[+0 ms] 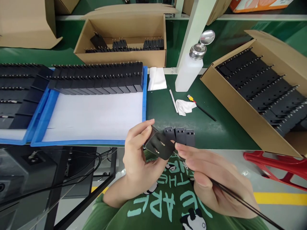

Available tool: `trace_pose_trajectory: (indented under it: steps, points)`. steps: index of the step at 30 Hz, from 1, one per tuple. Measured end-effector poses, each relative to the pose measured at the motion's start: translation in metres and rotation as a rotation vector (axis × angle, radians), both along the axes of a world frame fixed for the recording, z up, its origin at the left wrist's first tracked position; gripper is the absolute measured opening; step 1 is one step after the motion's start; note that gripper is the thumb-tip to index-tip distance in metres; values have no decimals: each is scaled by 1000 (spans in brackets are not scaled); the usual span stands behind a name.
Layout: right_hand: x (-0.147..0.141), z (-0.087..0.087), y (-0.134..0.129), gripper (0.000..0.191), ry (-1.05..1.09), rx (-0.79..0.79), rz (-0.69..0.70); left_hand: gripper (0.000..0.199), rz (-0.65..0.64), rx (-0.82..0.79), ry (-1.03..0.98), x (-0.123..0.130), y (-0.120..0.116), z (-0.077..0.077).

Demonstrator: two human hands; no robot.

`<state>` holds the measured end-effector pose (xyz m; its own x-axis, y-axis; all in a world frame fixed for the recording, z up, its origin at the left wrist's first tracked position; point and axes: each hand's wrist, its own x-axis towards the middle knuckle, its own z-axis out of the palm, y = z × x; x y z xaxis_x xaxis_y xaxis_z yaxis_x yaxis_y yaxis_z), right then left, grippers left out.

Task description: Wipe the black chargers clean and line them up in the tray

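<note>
Just past the bench's front edge, my left hand [141, 156] grips a black plug-in power adapter [160, 143], its two metal prongs facing up toward me. My right hand [216, 174] is closed around a long, thin dark tool [240, 197]; its exact kind is not clear. The tool's fine tip shows by the adapter's lower right side, and whether it touches is unclear. Fingertips of the right hand are close against the adapter's right end. Behind it, several more black adapters [180, 135] stand in a short row on the green bench [223, 134].
Blue-rimmed trays [145, 95] at left hold rows of adapters. Cardboard boxes of adapters stand at the back [124, 57] and right [230, 99]. Between them are a white pump bottle [189, 73], white cloths [157, 78], a white pen-like tool [173, 101] and a USB cable [203, 110].
</note>
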<state>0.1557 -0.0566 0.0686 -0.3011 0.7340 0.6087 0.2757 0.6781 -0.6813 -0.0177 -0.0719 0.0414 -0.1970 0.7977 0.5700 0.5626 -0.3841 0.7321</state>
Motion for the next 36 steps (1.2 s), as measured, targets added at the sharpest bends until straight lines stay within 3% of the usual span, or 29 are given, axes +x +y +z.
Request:
trace_pose_trajectory:
  steps: [5, 36]
  points:
    - [7, 1, 4, 16, -19, 12, 137, 69, -4, 0, -1, -1, 0, 2]
    - [9, 1, 5, 18, -46, 6, 146, 64, 6, -17, 54, -3, 1, 3]
